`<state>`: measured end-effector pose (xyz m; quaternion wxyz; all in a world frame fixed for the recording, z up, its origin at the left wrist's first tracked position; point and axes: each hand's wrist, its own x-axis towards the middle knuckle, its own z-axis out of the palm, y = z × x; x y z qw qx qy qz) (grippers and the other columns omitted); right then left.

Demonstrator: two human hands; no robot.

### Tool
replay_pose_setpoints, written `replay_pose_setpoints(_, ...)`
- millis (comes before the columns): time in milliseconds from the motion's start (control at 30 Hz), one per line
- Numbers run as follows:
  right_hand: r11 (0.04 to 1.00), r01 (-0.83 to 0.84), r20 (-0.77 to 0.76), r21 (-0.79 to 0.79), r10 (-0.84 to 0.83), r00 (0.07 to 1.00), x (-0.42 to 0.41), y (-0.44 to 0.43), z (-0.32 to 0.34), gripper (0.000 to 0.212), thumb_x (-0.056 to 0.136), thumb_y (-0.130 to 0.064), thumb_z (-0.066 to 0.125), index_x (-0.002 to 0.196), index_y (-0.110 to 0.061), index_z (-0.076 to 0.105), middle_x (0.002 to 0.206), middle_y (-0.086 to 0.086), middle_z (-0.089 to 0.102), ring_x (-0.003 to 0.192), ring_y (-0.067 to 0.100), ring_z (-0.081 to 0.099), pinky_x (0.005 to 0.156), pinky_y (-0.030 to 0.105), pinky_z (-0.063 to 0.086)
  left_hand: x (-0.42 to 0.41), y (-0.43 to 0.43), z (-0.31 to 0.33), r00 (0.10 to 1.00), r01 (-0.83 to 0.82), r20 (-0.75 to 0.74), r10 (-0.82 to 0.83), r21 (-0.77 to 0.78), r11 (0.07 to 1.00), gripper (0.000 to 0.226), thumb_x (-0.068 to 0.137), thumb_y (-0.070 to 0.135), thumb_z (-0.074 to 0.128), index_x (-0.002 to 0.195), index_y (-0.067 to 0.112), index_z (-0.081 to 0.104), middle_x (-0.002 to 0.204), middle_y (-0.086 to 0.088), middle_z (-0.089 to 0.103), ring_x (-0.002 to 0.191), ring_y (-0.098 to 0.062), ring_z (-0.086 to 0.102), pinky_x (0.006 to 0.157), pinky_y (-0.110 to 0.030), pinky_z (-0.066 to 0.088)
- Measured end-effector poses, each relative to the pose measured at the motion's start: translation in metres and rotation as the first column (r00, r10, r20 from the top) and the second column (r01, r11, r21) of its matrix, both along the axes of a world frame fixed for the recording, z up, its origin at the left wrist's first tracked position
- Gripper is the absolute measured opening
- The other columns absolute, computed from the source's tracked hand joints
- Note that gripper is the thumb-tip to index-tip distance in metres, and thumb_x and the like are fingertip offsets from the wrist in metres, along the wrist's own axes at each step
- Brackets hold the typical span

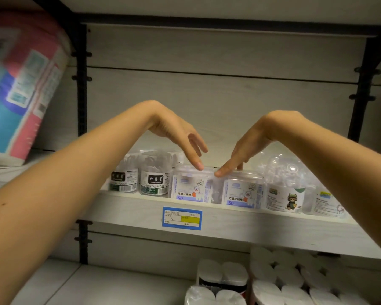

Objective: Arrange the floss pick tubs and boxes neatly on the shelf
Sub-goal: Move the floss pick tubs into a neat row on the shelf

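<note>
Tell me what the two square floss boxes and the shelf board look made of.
Square floss boxes: clear glossy plastic, apparently; picks show through the walls, highlights on the lids, printed labels on front.
Shelf board: pale matte wood-grain surface, probably laminate; faint grain streaks, core not visible.

A pale wood-grain shelf [240,230] is carrying one row along its front edge. Two blue-labelled boxes [191,188] are sitting side by side mid-row. At their nine o'clock, two black-labelled tubs [154,179] are standing upright; at three o'clock, two cartoon-labelled tubs [284,194]. At six o'clock, a blue price tag [182,218] is sticking to the shelf's front.
</note>
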<state>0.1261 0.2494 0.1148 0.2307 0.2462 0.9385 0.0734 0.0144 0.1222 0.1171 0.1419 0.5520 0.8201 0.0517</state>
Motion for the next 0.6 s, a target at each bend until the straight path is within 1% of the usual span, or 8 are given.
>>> replay_pose_setpoints(67,1.0,-0.01,0.012,0.009,0.01,1.0,-0.001,-0.006,0.0,0.105,0.054,-0.082,0.036,0.144,-0.028,0.031,0.144,0.002,0.044,0.137,0.025,0.033,0.114,0.048,0.012,-0.003,-0.016,0.003,0.999,-0.02,-0.045,0.022,0.05,0.999,0.077,0.069,0.048,0.072,0.137,0.023,0.044,0.135,0.009,0.051,0.125,-0.006,0.046,0.101,-0.019,0.037)
replay_pose_setpoints(133,0.999,-0.014,-0.04,0.032,0.015,0.999,-0.004,-0.009,0.0,0.107,0.053,-0.082,0.031,0.144,-0.027,0.029,0.146,0.003,0.041,0.138,0.026,0.031,0.115,0.048,0.011,-0.017,-0.036,0.007,0.994,-0.038,-0.097,0.047,0.1,0.994,0.08,0.065,0.061,0.069,0.135,0.03,0.045,0.131,0.018,0.05,0.121,0.001,0.043,0.108,-0.022,0.027)
replay_pose_setpoints(233,0.999,-0.032,-0.231,0.009,0.033,0.972,-0.013,-0.018,0.004,0.086,0.076,-0.073,0.024,0.144,-0.021,0.029,0.149,0.004,0.036,0.139,0.026,0.03,0.115,0.045,0.014,-0.044,-0.069,0.012,0.99,-0.08,-0.1,0.102,0.207,0.975,0.075,0.059,0.071,0.065,0.125,0.037,0.054,0.125,0.026,0.054,0.117,0.007,0.046,0.109,-0.024,0.026)
replay_pose_setpoints(300,0.995,-0.095,-0.408,-0.028,0.075,0.91,-0.026,-0.024,0.006,0.079,0.081,-0.069,0.027,0.141,-0.019,0.036,0.146,0.002,0.04,0.133,0.023,0.037,0.114,0.043,0.019,-0.064,-0.084,0.009,0.99,-0.106,-0.069,0.126,0.239,0.965,0.067,0.063,0.071,0.061,0.121,0.038,0.056,0.124,0.025,0.055,0.115,0.008,0.046,0.109,-0.025,0.027)
replay_pose_setpoints(400,0.979,-0.18,-0.578,-0.101,0.09,0.811,-0.055,-0.039,0.003,0.07,0.084,-0.063,0.033,0.139,-0.019,0.04,0.143,0.003,0.042,0.125,0.021,0.045,0.112,0.042,0.029,-0.091,-0.091,-0.003,0.988,-0.153,0.016,0.154,0.266,0.952,0.068,0.075,0.065,0.049,0.133,0.029,0.046,0.14,0.01,0.046,0.124,-0.006,0.045,0.109,-0.03,0.032)
replay_pose_setpoints(467,0.963,-0.209,-0.624,-0.171,0.058,0.779,-0.071,-0.049,-0.003,0.064,0.089,-0.057,0.033,0.141,-0.021,0.037,0.147,0.003,0.038,0.13,0.021,0.041,0.112,0.039,0.031,-0.105,-0.089,-0.014,0.984,-0.175,0.073,0.161,0.282,0.943,0.067,0.085,0.061,0.039,0.141,0.025,0.034,0.149,0.005,0.035,0.129,-0.011,0.039,0.109,-0.031,0.031)
replay_pose_setpoints(533,0.949,-0.238,-0.616,-0.209,0.061,0.785,-0.078,-0.06,-0.009,0.06,0.092,-0.054,0.031,0.143,-0.023,0.032,0.152,-0.001,0.03,0.137,0.018,0.031,0.113,0.033,0.022,-0.111,-0.09,-0.026,0.981,-0.172,0.138,0.134,0.324,0.93,0.064,0.092,0.057,0.03,0.146,0.023,0.025,0.154,0.006,0.025,0.137,-0.012,0.03,0.11,-0.03,0.025)
replay_pose_setpoints(600,0.936,-0.283,-0.628,-0.211,0.092,0.773,-0.075,-0.069,-0.017,0.058,0.093,-0.053,0.031,0.144,-0.026,0.03,0.152,-0.006,0.029,0.138,0.013,0.028,0.109,0.026,0.02,-0.111,-0.096,-0.038,0.969,-0.16,0.236,0.067,0.4,0.902,0.062,0.093,0.054,0.029,0.147,0.023,0.024,0.155,0.008,0.022,0.139,-0.008,0.026,0.108,-0.026,0.024)
